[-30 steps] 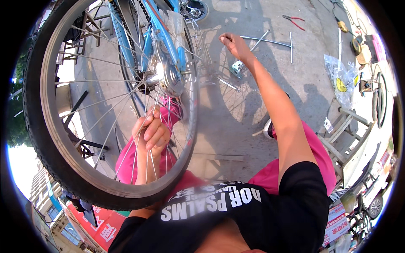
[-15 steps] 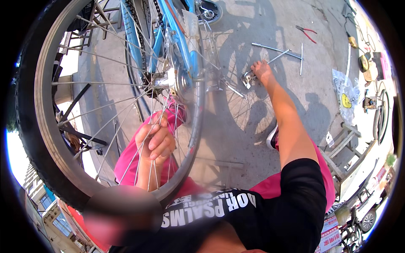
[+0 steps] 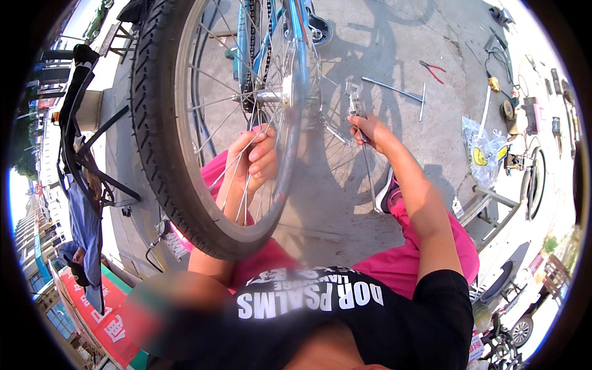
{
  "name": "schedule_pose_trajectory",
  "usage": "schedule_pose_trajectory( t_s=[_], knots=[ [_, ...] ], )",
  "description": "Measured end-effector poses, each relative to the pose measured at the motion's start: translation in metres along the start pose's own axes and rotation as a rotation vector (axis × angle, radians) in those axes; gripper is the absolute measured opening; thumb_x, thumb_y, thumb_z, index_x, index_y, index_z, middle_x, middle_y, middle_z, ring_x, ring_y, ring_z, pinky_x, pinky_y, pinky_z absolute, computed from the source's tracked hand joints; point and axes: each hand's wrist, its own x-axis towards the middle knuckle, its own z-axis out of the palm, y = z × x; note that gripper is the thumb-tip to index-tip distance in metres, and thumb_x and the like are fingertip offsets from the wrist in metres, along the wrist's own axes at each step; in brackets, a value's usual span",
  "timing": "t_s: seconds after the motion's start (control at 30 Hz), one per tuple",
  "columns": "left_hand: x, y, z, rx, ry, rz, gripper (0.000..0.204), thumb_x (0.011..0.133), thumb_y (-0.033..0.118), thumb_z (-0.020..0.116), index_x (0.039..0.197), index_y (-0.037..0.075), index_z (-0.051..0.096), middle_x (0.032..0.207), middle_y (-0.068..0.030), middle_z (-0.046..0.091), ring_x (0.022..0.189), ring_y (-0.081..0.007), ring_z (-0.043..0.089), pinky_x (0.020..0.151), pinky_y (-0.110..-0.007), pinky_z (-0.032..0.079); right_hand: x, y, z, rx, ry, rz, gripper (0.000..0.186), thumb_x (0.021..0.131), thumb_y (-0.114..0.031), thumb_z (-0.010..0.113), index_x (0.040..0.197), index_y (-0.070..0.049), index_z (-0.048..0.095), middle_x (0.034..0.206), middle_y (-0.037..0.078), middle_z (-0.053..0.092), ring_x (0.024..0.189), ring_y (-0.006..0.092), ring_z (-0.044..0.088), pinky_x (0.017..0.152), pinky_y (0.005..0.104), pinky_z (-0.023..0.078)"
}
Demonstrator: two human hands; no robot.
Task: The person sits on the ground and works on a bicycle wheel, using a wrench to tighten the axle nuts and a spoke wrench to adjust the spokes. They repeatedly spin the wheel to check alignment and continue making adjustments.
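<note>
A blue bicycle's wheel (image 3: 198, 213) with a black tyre fills the left of the view. My left hand (image 3: 254, 159) is among its spokes, just below the hub (image 3: 271, 97). Its fingers are curled closed; what they hold, if anything, is hidden. To the right of the wheel, low over the ground, my right hand (image 3: 375, 133) grips a silver metal bracket (image 3: 354, 98). A long thin rod (image 3: 369, 172) runs from beneath those fingers toward my shoe; I cannot tell whether it is joined to the bracket. A small silver bar (image 3: 337, 135) hangs beside the wheel.
Farther off on the concrete lie a T-handled wrench (image 3: 394, 90) and red-handled pliers (image 3: 433, 71). Rightward are a clear plastic bag (image 3: 484, 151), a metal stand (image 3: 487, 209) and scattered tools. A dark folded frame (image 3: 92, 142) stands left of the wheel.
The wheel appears farther right in the view. My right hand has turned the bracket, and the rod that pointed away to the upper right now points back toward me. My left hand remains among the spokes.
</note>
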Motion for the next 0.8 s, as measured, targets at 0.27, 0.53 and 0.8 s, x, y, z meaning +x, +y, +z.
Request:
schedule_pose_trajectory(
  t_s=[0.27,0.53,0.8],
  knots=[
    [0.003,0.006,-0.004,0.026,0.058,-0.008,0.021,0.090,0.011,0.041,0.095,-0.008,0.049,0.054,-0.0014,0.042,0.038,-0.0102,0.038,0.031,-0.025,0.032,-0.043,-0.022,0.062,0.322,-0.196,-0.028,0.033,0.091,-0.032,0.054,0.098,0.000,0.054,0.071,0.007,0.054,0.046,0.0068,0.035,0.041,0.0230,0.027],
    [-0.001,0.005,-0.006,0.026,0.092,0.012,0.019,0.089,0.011,0.042,0.094,-0.007,0.047,0.055,-0.0015,0.040,0.039,-0.0100,0.037,0.030,-0.025,0.032,-0.065,-0.031,0.062,0.118,-0.348,-0.055,0.034,0.083,-0.031,0.061,0.103,-0.003,0.060,0.076,0.005,0.058,0.057,0.0074,0.044,0.049,0.0234,0.037],
    [-0.002,0.005,-0.006,0.012,0.067,-0.022,0.019,0.090,0.011,0.042,0.093,-0.006,0.048,0.056,-0.0008,0.041,0.040,-0.0100,0.038,0.032,-0.024,0.033,-0.050,0.001,0.081,0.275,0.027,-0.306,0.026,0.085,-0.029,0.059,0.081,-0.003,0.057,0.069,0.003,0.055,0.053,0.0089,0.040,0.046,0.0262,0.034]
  ],
)
